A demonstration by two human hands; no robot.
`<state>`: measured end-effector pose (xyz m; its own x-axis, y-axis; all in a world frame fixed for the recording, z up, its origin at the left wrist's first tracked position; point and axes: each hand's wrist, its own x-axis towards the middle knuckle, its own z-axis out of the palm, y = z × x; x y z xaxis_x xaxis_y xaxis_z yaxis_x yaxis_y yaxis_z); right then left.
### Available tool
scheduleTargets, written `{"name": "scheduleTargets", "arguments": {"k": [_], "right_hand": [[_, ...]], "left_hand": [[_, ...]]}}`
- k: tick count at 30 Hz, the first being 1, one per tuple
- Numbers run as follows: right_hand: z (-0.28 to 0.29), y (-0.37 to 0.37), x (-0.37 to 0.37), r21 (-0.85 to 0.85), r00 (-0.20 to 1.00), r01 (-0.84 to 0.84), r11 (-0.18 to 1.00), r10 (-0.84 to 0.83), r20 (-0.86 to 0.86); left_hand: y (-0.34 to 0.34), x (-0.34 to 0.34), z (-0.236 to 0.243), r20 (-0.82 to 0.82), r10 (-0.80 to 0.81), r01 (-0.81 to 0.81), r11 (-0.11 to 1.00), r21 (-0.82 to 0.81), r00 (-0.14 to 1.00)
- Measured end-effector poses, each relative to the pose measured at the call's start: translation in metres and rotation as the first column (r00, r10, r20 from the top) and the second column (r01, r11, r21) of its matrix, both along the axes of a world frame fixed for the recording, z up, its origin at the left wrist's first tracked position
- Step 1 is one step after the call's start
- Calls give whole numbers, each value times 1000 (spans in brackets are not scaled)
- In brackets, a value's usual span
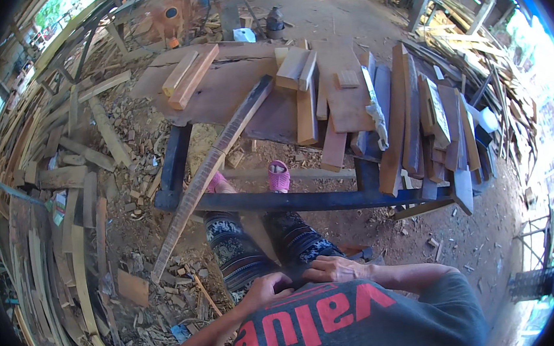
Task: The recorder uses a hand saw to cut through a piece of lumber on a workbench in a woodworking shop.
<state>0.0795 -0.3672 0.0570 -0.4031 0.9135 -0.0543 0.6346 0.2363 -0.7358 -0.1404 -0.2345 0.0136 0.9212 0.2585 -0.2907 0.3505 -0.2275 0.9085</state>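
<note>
Left grip (270,290): rests at the lap by the hem of the grey shirt (419,321), fingers loosely curled; whether they pinch cloth, I cannot tell.
Right grip (338,269): lies just beside it, fingers bent, tips hidden; I cannot tell if anything is held.
Wood laid out: loose pieces sit in groups on the desk (218,90), touched by neither grip; the work looks at a standstill, and how much is left cannot be judged.
Long strip (208,165): slants from the desk's middle across its near edge, close to the near-left corner, the lower end jutting past it.
Far-left corner: two squared blocks (195,78) lie side by side.
Middle: a broad board (349,112) carries a small block (348,79).
Right end: crowded planks (393,125) reach over the near edge.
In the way: the dark front bar (292,201) and long strip stand between grips and desk top.
Around: heaped timber (68,248) beyond the left edge; an orange machine (168,25) and dark container (275,20) past the far edge.
</note>
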Motion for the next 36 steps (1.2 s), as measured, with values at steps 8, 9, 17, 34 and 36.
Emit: {"name": "scheduleTargets", "arguments": {"k": [8, 9, 17, 34, 36], "right_hand": [[2, -4, 8, 7, 997, 41, 999, -40, -72], [7, -4, 15, -83, 986, 12, 997, -26, -168], [67, 35, 154, 488, 563, 699, 523, -823, 76], [18, 76, 264, 321, 23, 944, 75, -986, 163], [29, 81, 256, 280, 75, 951, 128, -978, 194]], "left_hand": [[3, 29, 41, -36, -165, 168, 976, 140, 986], [5, 28, 36, 8, -244, 235, 942, 239, 970], [21, 23, 53, 142, -241, 232, 969, 79, 960], [-4, -57, 330, 606, 272, -85, 944, -319, 747], [-2, -65, 323, 758, 113, -77, 994, -83, 643]]}}
